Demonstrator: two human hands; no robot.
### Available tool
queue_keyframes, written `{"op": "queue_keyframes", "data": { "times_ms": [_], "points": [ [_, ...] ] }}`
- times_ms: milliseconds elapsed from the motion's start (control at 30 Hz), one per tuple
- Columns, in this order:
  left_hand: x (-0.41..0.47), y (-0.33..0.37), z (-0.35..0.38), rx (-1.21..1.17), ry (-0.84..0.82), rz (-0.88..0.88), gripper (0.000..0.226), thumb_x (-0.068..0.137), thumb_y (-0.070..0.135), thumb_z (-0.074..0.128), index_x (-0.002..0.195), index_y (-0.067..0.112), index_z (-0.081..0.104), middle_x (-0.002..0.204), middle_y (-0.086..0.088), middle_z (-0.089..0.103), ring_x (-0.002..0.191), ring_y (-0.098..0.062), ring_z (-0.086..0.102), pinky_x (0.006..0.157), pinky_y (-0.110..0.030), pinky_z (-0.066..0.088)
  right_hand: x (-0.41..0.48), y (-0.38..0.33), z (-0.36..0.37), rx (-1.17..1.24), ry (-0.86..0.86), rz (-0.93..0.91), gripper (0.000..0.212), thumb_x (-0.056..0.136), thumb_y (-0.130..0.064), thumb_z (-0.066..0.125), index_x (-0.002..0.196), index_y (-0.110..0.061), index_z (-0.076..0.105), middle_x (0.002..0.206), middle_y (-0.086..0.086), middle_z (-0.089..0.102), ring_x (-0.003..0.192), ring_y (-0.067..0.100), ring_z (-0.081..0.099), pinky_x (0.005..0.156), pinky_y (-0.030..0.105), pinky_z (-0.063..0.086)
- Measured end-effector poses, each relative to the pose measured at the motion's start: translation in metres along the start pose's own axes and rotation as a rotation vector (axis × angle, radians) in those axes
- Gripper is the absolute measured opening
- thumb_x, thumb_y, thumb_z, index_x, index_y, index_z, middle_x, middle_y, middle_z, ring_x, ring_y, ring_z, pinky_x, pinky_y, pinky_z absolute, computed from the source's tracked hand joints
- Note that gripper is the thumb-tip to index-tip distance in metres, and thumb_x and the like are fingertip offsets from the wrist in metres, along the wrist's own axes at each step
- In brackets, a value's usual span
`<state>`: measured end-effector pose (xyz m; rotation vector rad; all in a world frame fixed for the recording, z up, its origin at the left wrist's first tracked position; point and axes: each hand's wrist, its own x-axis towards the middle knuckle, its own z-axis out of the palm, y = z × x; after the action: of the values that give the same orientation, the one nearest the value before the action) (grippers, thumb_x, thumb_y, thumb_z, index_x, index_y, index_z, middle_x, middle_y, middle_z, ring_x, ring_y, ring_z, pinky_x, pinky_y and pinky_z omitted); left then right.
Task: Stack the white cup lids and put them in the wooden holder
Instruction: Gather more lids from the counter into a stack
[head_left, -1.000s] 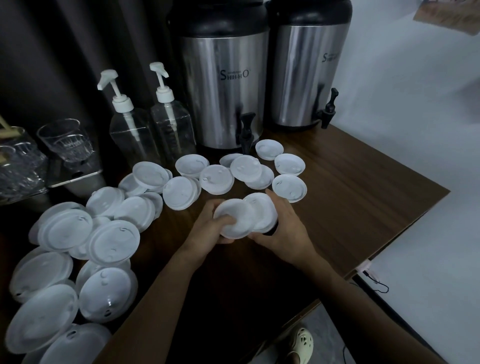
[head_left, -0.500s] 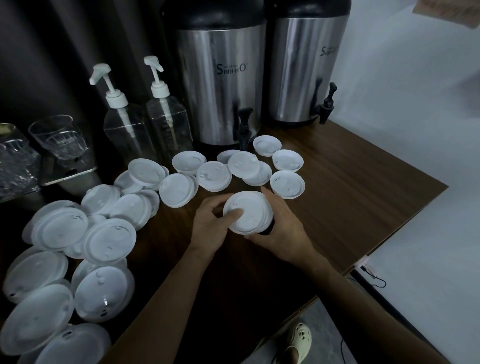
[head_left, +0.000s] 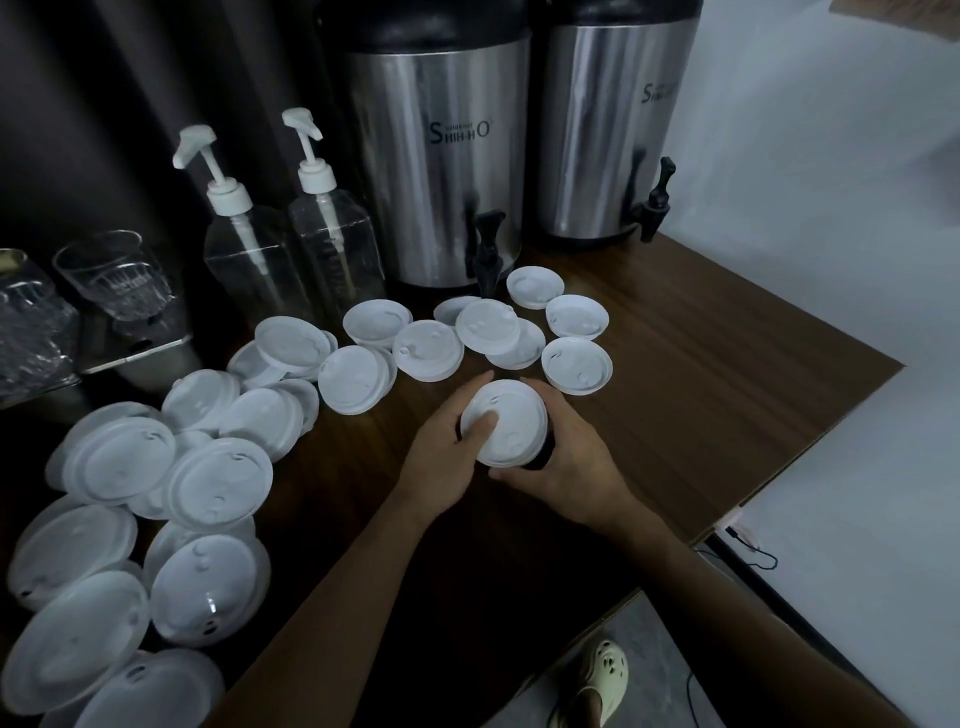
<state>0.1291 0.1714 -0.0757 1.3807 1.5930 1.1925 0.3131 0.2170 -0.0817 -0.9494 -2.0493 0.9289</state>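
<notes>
A small stack of white cup lids (head_left: 511, 415) sits between my two hands over the middle of the dark wooden table (head_left: 701, 374). My left hand (head_left: 441, 457) grips its left side with the thumb pressed on the top lid. My right hand (head_left: 571, 467) cups it from the right and below. Something dark shows under the stack's right edge; I cannot tell what it is. Several loose white lids (head_left: 428, 349) lie scattered behind the hands, and larger-looking ones (head_left: 218, 480) spread down the left side. No wooden holder is in view.
Two steel drink dispensers (head_left: 441, 156) with black taps stand at the back. Two clear pump bottles (head_left: 244, 249) stand left of them, and glass cups (head_left: 111, 278) sit at far left. The table's edge runs diagonally at right, with floor and a sandalled foot (head_left: 597, 680) below.
The two lids that were held side by side have come together into one stack. Both hands have closed in around it.
</notes>
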Motion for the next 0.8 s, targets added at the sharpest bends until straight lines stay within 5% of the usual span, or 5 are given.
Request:
{"op": "queue_keyframes", "data": {
  "times_ms": [300, 500, 800],
  "points": [
    [-0.003, -0.001, 0.0, -0.022, 0.026, 0.022, 0.047, 0.103, 0.021, 0.066, 0.148, 0.032, 0.056, 0.144, 0.017, 0.061, 0.134, 0.003, 0.054, 0.112, -0.02, 0.044, -0.002, -0.004, 0.0, 0.011, -0.048, 0.004, 0.121, 0.068, -0.043, 0.096, 0.162, -0.033, 0.021, 0.159, -0.022, 0.041, 0.146, 0.003, 0.042, 0.116, 0.041, 0.046],
    [-0.007, -0.001, 0.003, -0.112, 0.081, 0.029, 0.042, 0.101, 0.014, 0.068, 0.14, 0.026, 0.065, 0.135, 0.015, 0.069, 0.126, 0.001, 0.062, 0.107, -0.024, 0.051, -0.004, -0.007, 0.001, -0.014, -0.014, -0.036, 0.103, 0.07, -0.048, 0.095, 0.155, -0.034, 0.04, 0.151, -0.019, 0.051, 0.14, 0.005, 0.049, 0.113, 0.042, 0.048],
    [-0.011, -0.004, 0.0, -0.071, 0.101, 0.041, 0.036, 0.1, 0.018, 0.069, 0.134, 0.03, 0.068, 0.128, 0.017, 0.071, 0.122, 0.0, 0.063, 0.104, -0.027, 0.054, -0.004, -0.008, 0.002, -0.011, -0.021, -0.018, 0.099, 0.064, -0.053, 0.096, 0.147, -0.035, 0.044, 0.14, -0.02, 0.056, 0.131, 0.005, 0.055, 0.106, 0.036, 0.054]
  ]
}}
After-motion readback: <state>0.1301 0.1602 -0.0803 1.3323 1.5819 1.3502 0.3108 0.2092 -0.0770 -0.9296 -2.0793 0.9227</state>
